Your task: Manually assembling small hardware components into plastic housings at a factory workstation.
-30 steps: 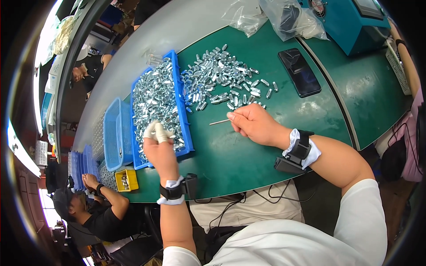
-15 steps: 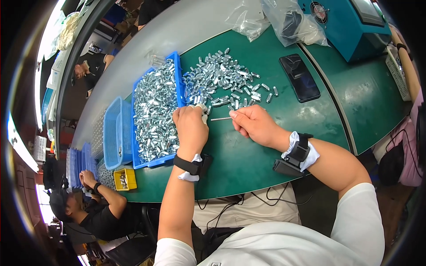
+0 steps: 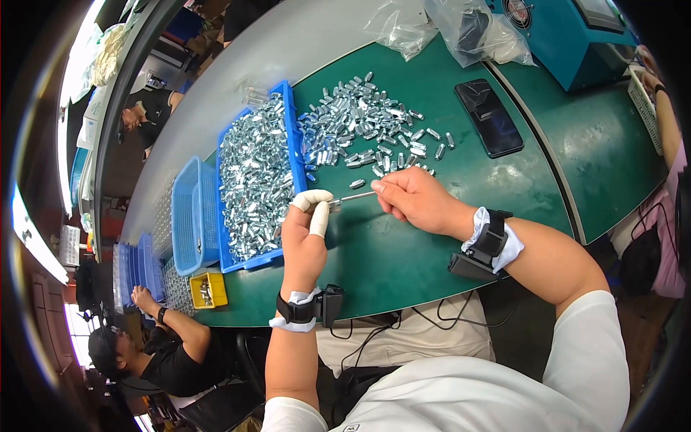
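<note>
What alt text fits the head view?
Over a green table, the left hand with white-capped fingers and the right hand meet on a thin metal rod. Small silver parts fill a blue tray and lie loose beside a black phone.

Dark green table top [image 3: 403, 252] with a grey strip along its far edge. Bright blue tray [image 3: 291, 129], centre left, filled with shiny silver metal parts [image 3: 252, 180]; a loose silver pile [image 3: 360, 129] lies right of it. Left hand [image 3: 306, 230] wears white finger cots. Black phone [image 3: 489, 119], upper right. Small yellow box [image 3: 209, 289], lower left. Teal-blue machine [image 3: 576, 43], top right.
</note>
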Demonstrator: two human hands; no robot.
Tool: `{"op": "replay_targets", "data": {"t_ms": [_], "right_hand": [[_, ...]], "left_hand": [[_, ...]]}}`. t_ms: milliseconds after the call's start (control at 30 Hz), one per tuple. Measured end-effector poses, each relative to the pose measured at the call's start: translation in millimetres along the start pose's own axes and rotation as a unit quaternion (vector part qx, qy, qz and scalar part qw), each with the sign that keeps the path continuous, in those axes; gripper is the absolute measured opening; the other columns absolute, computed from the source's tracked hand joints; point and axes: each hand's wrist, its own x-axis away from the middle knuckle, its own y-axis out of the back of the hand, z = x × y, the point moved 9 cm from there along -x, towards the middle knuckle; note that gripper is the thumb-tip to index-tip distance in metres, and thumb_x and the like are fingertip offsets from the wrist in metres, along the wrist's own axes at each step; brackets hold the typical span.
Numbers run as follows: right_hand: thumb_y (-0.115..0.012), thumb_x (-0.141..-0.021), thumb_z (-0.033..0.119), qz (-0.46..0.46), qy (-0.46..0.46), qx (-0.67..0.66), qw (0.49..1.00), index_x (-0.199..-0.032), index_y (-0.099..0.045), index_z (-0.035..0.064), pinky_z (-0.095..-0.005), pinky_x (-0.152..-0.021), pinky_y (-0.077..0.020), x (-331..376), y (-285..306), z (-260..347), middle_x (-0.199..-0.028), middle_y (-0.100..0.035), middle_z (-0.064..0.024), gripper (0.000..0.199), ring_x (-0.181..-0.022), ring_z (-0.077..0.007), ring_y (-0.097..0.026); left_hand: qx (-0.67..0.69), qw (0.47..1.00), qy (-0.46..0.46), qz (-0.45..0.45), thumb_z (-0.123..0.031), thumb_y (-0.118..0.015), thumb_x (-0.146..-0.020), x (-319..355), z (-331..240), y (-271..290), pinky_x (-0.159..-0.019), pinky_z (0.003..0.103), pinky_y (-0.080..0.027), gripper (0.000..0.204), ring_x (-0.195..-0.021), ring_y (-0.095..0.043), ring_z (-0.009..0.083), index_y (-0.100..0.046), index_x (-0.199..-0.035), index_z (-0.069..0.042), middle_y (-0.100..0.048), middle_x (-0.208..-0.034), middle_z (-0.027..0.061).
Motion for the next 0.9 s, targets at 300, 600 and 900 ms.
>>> {"op": "replay_targets", "data": {"t_ms": [300, 600, 900], "right_hand": [[-0.05, -0.098, 0.027, 0.008, 0.013, 0.075, 0.997, -0.065, -0.056, 0.0041, -0.0272, -0.047, -0.0361, 2.6, -4.3, 6.5, -0.051, -0.049, -0.0005, 0.041, -0.047, -0.008, -0.042], [-0.051, -0.097, 0.026, 0.007, 0.035, 0.126, 0.991, -0.064, -0.057, 0.0029, -0.0295, -0.047, -0.0378, 5.1, -7.7, 8.7, -0.051, -0.05, -0.0026, 0.041, -0.046, -0.0104, -0.044], [-0.051, -0.099, 0.029, 0.098, -0.047, -0.009, 0.994, -0.063, -0.055, 0.0052, -0.0249, -0.045, -0.034, 2.6, -13.8, -1.7, -0.051, -0.047, 0.0016, 0.044, -0.046, -0.0063, -0.041]], "left_hand": [[0.014, 0.999, 0.021, 0.033, -0.006, -0.056, -0.096, 5.4, 4.3, -12.2, -0.071, 0.022, -0.045, 0.009, -0.079, -0.058, 0.0085, -0.061, -0.102, -0.003, -0.064, -0.092, 0.0034], [0.13, 0.98, 0.144, 0.038, -0.006, -0.062, -0.092, 9.5, 30.4, -39.8, -0.066, 0.021, -0.045, 0.004, -0.072, -0.058, 0.0086, -0.06, -0.095, -0.004, -0.066, -0.086, 0.0043], [0.06, 0.998, -0.013, 0.02, 0.0, -0.065, -0.088, 12.6, 1.6, -41.4, -0.073, 0.023, -0.049, 0.011, -0.079, -0.06, 0.0099, -0.057, -0.096, -0.001, -0.063, -0.091, 0.0043]]}}
